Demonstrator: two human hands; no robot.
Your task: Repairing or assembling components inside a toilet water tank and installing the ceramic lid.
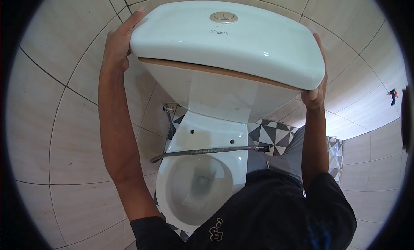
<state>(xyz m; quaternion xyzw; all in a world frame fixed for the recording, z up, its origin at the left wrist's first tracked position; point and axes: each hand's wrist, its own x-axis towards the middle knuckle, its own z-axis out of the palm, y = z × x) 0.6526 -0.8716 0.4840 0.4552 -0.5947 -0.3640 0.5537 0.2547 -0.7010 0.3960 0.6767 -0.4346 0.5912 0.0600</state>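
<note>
A white toilet cistern lid (185, 32) with a round chrome flush button (224, 17) lies over the cistern (207, 88). Along the front a brownish gap shows between lid and cistern. My left hand (118, 43) grips the lid's left end, its thumb near the top edge. At the opposite end my right hand (317, 92) holds the lid, thumb under the front corner and fingers behind the side. Both hands are closed on it, with some fingers hidden. Below stands the toilet bowl (161, 187), without a seat, two dark holes in its rear rim.
A braided hose (198, 152) with a black spray head (262, 148) lies across the bowl's rim. Left of the cistern, a metal valve (168, 107) sticks out from the tiled wall (82, 133). Patterned tiles cover the floor (271, 133). A black and red fitting (393, 96) is on the right.
</note>
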